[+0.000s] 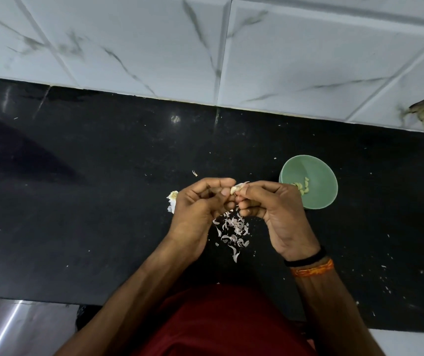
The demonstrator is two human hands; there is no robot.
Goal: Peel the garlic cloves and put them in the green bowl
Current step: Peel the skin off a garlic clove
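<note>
Left hand (200, 201) and right hand (272, 201) pinch one garlic clove (236, 188), mostly hidden by fingertips. Right hand partly covers green bowl (318, 176).

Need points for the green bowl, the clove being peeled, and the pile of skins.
green bowl (320, 199): head view, bare inner wall near the front rim.
garlic clove (234, 189): head view, pale body between the fingertips.
pile of skins (232, 231): head view, middle of the heap on the counter.
</note>
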